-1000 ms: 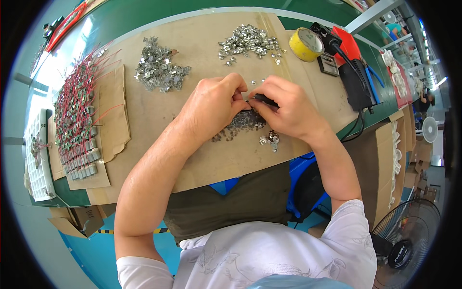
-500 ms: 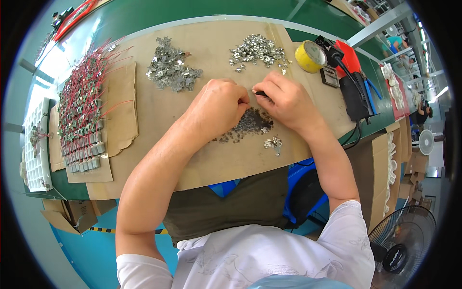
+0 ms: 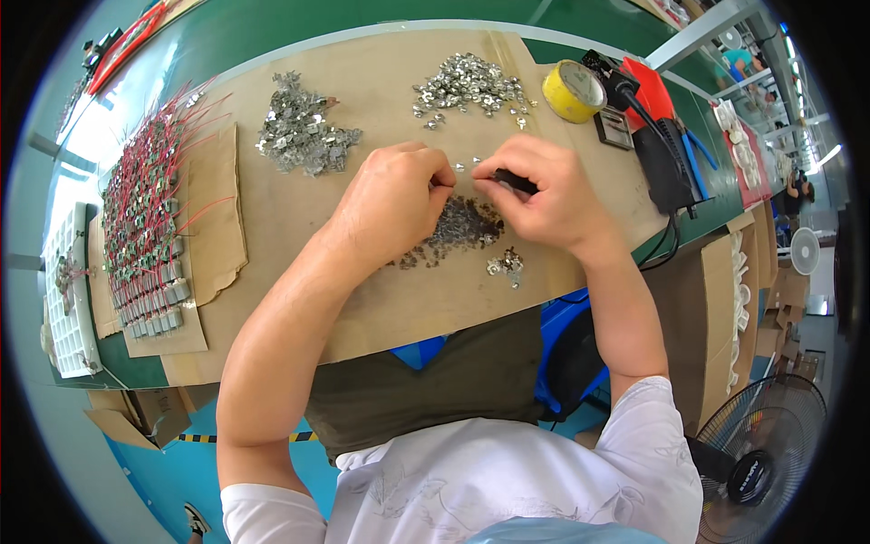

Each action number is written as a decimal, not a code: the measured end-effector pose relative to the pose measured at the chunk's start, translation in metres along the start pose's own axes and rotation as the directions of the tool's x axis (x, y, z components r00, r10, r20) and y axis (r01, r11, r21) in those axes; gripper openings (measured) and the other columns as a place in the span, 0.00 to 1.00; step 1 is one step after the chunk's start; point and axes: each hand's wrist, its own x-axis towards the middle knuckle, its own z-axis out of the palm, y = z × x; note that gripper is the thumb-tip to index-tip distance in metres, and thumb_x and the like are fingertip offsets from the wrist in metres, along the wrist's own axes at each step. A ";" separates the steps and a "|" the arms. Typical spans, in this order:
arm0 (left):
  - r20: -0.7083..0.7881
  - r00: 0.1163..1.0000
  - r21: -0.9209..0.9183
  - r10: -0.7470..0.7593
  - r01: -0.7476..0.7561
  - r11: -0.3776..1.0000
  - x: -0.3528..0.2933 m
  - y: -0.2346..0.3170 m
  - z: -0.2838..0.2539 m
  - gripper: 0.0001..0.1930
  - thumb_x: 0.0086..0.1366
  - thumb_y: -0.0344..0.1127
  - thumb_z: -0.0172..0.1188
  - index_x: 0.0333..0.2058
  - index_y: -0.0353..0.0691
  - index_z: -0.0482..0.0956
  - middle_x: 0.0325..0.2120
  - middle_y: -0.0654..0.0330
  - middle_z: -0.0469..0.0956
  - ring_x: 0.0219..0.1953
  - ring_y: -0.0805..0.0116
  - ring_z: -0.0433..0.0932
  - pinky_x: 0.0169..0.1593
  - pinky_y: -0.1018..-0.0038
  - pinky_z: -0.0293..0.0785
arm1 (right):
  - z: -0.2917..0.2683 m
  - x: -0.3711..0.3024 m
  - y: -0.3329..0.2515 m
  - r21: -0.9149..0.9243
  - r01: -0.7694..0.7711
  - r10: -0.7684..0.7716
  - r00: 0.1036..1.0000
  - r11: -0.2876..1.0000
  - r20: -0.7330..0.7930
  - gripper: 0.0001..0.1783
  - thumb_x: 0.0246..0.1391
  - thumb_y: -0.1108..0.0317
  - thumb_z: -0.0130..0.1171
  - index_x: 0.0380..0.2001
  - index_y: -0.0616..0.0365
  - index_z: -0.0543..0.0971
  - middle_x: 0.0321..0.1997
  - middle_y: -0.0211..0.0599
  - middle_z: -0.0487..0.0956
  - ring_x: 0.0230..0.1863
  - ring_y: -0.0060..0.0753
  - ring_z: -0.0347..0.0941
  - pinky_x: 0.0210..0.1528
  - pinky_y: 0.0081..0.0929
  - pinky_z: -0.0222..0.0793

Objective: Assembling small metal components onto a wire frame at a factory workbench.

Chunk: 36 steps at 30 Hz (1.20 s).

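My right hand point(image 3: 555, 192) is closed around a short black tool point(image 3: 515, 181), most of it covered by my fingers, so its exact kind does not show. Opposite it, my left hand point(image 3: 391, 192) has thumb and forefinger pinched together; whatever they hold is too small or hidden to make out. Between and just beyond the fingertips lie tiny shiny metal pieces point(image 3: 460, 167). Below the hands spreads a heap of small dark parts point(image 3: 460, 225), partly covered by my left hand. A little cluster of silvery and brownish metal parts point(image 3: 506, 266) sits nearer me, below my right hand.
Beyond are piles of flat metal plates point(image 3: 308, 131) and shiny clips point(image 3: 471, 83). Yellow tape point(image 3: 575, 92), a black holder point(image 3: 662, 172) and blue-handled pliers point(image 3: 696, 163) stand right. Left are red-wired assemblies point(image 3: 149, 218) and a white gridded tray point(image 3: 68, 290). A fan point(image 3: 752, 471) stands low right.
My hands have drawn slightly apart, and more of the black tool shows in my right hand. Small shiny pieces have come into sight between them. The whole view has shifted a little.
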 end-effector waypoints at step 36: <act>0.044 0.996 -0.085 -0.077 0.081 0.993 0.003 0.007 -0.004 0.13 0.57 0.22 0.68 0.42 0.34 0.82 0.30 0.57 0.87 0.31 0.70 0.86 0.36 0.74 0.81 | 0.016 -0.018 0.008 -0.151 0.178 -0.187 0.981 0.972 -0.050 0.12 0.45 0.82 0.70 0.36 0.63 0.87 0.32 0.37 0.80 0.31 0.41 0.75 0.33 0.34 0.73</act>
